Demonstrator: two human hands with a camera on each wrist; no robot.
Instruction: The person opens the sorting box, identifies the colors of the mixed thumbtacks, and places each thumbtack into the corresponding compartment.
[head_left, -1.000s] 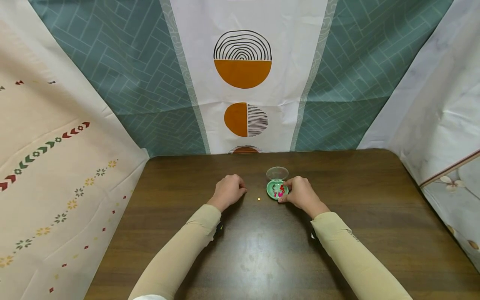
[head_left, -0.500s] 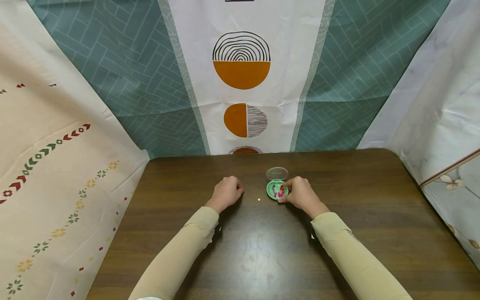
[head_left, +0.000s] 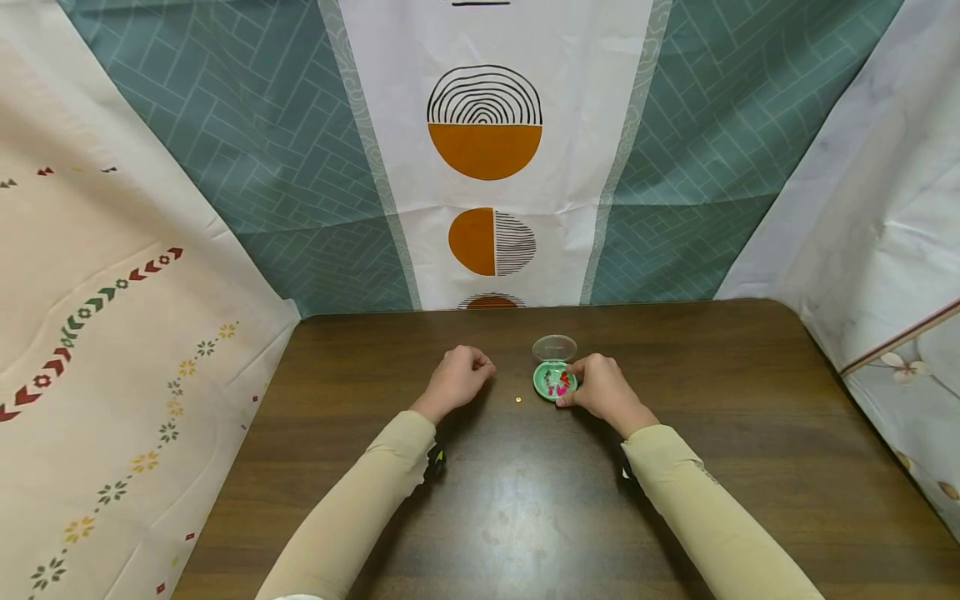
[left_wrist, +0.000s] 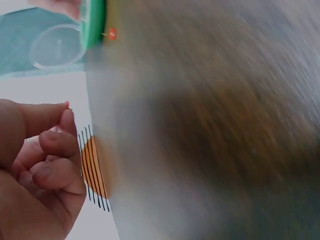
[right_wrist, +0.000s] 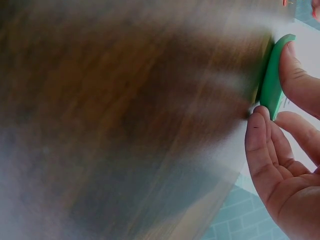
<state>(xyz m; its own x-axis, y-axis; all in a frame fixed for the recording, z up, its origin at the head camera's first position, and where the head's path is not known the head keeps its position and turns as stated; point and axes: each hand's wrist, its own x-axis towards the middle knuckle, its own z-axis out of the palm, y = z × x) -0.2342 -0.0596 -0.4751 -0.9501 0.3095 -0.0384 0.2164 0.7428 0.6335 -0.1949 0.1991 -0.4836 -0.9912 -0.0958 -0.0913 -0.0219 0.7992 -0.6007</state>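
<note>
My right hand (head_left: pixel 603 390) holds the right rim of a round green case (head_left: pixel 539 387), thumb on the near side and fingers beyond. Its clear lid (head_left: pixel 555 348) stands open at the back; small red, pink and dark pieces (head_left: pixel 561 388) lie inside. To the left, my left hand (head_left: pixel 459 382) is raised over the table, pinching a tiny pinkish-red piece (left_wrist: pixel 67 105) between thumb and index fingertip. Most of that piece is hidden by the fingertips. The other left fingers are curled. Between hand and case lies a small orange-red piece with a thin pin (left_wrist: pixel 112 34).
The brown wooden table (head_left: pixel 510 517) reaches back to a patterned curtain (head_left: pixel 487 250). Cream cloth (head_left: pixel 135 375) hangs along the left side, white cloth (head_left: pixel 862 242) along the right. A dark wrist device (head_left: pixel 435 461) shows under the left cuff.
My left hand has shifted slightly and turned, so its thumb and index fingertips now point toward the case. The right hand, case and small piece on the table have stayed put.
</note>
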